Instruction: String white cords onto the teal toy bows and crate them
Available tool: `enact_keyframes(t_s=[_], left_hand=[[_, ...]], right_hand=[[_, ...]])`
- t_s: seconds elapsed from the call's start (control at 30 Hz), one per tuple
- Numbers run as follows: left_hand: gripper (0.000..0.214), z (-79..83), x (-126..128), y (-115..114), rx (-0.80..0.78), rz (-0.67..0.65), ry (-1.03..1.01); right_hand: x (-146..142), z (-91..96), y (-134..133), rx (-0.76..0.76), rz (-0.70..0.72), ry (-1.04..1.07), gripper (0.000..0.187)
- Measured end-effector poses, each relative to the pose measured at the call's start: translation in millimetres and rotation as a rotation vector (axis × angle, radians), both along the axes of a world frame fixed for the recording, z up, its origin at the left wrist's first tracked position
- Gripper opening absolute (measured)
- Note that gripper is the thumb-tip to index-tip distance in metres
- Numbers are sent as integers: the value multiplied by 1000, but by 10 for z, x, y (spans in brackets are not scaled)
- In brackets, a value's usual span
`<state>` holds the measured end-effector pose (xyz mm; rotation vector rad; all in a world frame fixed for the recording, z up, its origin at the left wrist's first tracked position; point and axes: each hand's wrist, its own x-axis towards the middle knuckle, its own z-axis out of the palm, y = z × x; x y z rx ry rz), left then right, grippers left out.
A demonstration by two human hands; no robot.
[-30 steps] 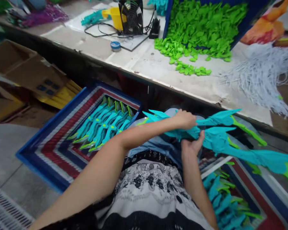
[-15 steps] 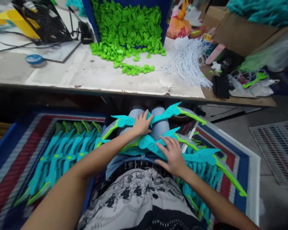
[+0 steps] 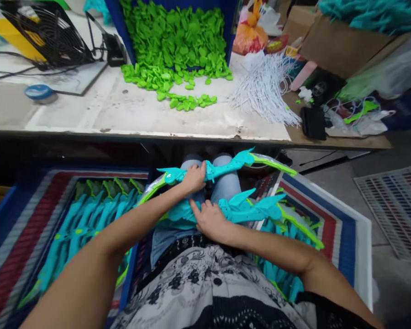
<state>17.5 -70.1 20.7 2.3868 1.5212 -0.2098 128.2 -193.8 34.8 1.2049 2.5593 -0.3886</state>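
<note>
Across my thighs lie several turquoise toy bows with lime-green curved tips. The farthest toy bow [image 3: 226, 170] has my left hand [image 3: 194, 178] closed around its middle. Nearer my waist, my right hand [image 3: 210, 219] is on the overlapping near toy bows [image 3: 250, 214]; its fingers curl over a turquoise grip while one digit stretches out to the left. My hand and forearm cover parts of these near bows, so how many overlap cannot be made out.
More toy bows fill a blue-rimmed bin [image 3: 89, 228] at left and a white-rimmed bin [image 3: 363, 237] at right. On the worktable [image 3: 123, 114] ahead are green plastic pieces [image 3: 178, 41], white cords [image 3: 265, 89], a fan [image 3: 51, 36] and a round blue-lidded container [image 3: 40, 92].
My right hand has moved left and toward my waist, its fingers going from spread to curled. The near bow at right has shifted left. My left hand has drawn slightly left and closed more.
</note>
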Motion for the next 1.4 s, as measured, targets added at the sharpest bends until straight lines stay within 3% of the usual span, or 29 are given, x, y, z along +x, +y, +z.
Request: enact_keyframes(t_s=[0.07, 0.17, 0.23, 0.3, 0.43, 0.53, 0.6, 0.7, 0.8, 0.9, 0.97, 1.07, 1.2, 1.3, 1.4], left_hand=[[79, -43, 31, 141, 30, -38, -21], [82, -41, -42, 294, 41, -108, -27], [85, -31, -95, 323, -2, -104, -71], [79, -36, -112, 297, -33, -39, -130], [73, -72, -58, 220, -16, 117, -161], [74, -85, -31, 230, -51, 105, -163], [72, -91, -48, 255, -74, 105, -167], [72, -100, -110, 298, -93, 105, -180], [75, -99, -163, 382, -185, 92, -216], [85, -111, -172, 526, -350, 78, -313], [87, -133, -157, 622, -422, 94, -408], [74, -169, -130, 713, -477, 127, -596], [50, -183, -100, 760, -701, 220, -886], [47, -181, -71, 782, -906, 436, -1016], [46, -181, -54, 789, -974, 527, -1074]], right_hand=[[-5, 23, -16, -26, 18, 21, 82], [44, 147, 114, -171, 158, 49, 94], [92, 298, 438, -245, 206, 113, 74], [127, 466, 996, -147, 112, 223, 47], [95, 666, 2494, 378, -250, 365, 35], [-23, 626, 3426, 473, -246, 321, 35], [-115, 553, 3804, 443, -196, 261, 35], [-196, 466, 4060, 406, -136, 214, 28], [-134, 448, 4076, 457, -199, 316, 27], [79, 464, 3827, 510, -310, 511, 33], [272, 460, 3451, 468, -288, 634, 35], [559, 373, 2646, 283, -136, 762, 32], [808, 74, 1737, 79, -83, 714, 25], [861, -156, 1499, 45, -101, 668, 24], [845, -288, 1497, 57, -84, 680, 24]])
